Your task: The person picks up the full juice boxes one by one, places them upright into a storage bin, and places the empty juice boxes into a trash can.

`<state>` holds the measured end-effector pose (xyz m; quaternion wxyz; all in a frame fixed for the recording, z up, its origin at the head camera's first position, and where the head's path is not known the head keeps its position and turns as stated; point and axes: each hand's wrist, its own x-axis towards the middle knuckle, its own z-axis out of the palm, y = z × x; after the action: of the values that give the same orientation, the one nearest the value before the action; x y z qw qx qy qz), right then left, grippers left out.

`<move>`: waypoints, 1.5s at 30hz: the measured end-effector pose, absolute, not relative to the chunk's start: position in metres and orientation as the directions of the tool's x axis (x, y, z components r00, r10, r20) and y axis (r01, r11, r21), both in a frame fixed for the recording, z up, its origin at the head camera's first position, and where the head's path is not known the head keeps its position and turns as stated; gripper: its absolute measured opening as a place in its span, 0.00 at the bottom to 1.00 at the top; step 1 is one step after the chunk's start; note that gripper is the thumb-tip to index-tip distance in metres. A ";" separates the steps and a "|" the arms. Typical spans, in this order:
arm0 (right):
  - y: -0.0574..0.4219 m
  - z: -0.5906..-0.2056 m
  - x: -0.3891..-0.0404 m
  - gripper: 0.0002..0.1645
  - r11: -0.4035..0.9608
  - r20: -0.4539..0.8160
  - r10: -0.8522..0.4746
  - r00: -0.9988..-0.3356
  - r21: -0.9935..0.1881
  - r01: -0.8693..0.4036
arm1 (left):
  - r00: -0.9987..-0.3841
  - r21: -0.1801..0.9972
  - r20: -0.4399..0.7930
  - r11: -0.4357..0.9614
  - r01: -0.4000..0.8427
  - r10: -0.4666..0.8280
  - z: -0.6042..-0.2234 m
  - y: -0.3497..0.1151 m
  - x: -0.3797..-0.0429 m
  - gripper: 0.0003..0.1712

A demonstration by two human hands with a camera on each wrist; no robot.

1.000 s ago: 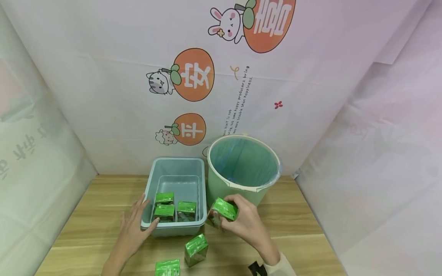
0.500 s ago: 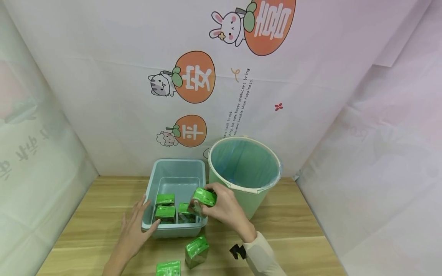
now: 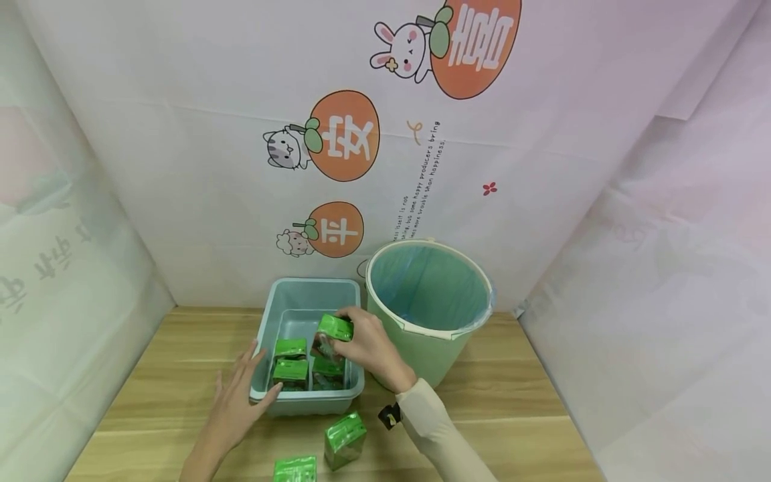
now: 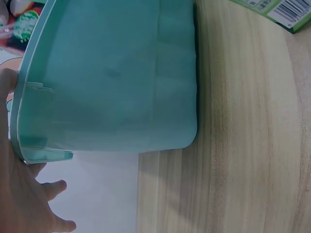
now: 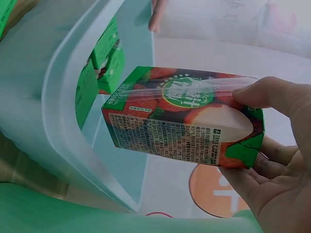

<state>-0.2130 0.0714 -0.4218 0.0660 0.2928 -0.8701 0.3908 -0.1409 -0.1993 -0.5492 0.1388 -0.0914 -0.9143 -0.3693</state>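
Observation:
My right hand (image 3: 371,346) holds a juice box (image 5: 184,119) by one end, thumb on one side and fingers on the other. Its top is green, its sides carry fruit pictures, and a wrapped straw lies along it. In the head view this box hangs tilted over the pale blue-green plastic bin (image 3: 313,406). Several green-topped juice boxes (image 3: 291,370) stand inside the bin's near half, one partly hidden below the held box. My left hand (image 3: 236,404) rests at the bin's near left corner with fingers spread, the thumb at the front rim.
A tall green bucket (image 3: 415,345) with a clear liner stands right of the bin. On the wooden table (image 3: 482,428) in front are an upright juice box (image 3: 345,440) and another juice box (image 3: 295,470) at the lower frame edge. Printed white sheeting (image 3: 211,201) walls the table in.
My right hand has carried its juice box leftward from beside the bucket to over the bin. My left hand stays at the bin's corner.

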 end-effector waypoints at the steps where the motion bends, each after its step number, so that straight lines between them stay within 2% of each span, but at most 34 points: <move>1: 0.070 -0.423 -0.215 0.22 0.522 0.340 -0.459 -0.821 -0.645 -0.559 | -0.945 0.651 0.320 0.710 0.270 0.066 -0.549 -0.199 -0.141 0.45; 21: 0.048 -0.451 -0.252 0.24 0.565 0.263 -0.429 -0.864 -0.668 -0.484 | -0.948 0.649 0.313 0.717 0.254 0.053 -0.552 -0.199 -0.139 0.44; 30: 0.041 -0.475 -0.266 0.25 0.663 0.181 -0.482 -0.857 -0.563 -0.492 | -0.949 0.644 0.313 0.723 0.249 0.048 -0.551 -0.200 -0.142 0.44; 37: 0.042 -0.489 -0.272 0.24 0.701 0.115 -0.484 -0.867 -0.542 -0.463 | -0.952 0.647 0.302 0.722 0.244 0.051 -0.551 -0.199 -0.142 0.44; 45: 0.039 -0.494 -0.281 0.23 0.737 0.042 -0.527 -0.849 -0.476 -0.480 | -0.951 0.656 0.306 0.713 0.248 0.049 -0.551 -0.198 -0.142 0.43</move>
<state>-0.2807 0.0395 -0.4938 -0.0479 0.2705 -0.9307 0.2416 -0.1424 -0.1982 -0.5507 0.1344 -0.0813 -0.9156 -0.3702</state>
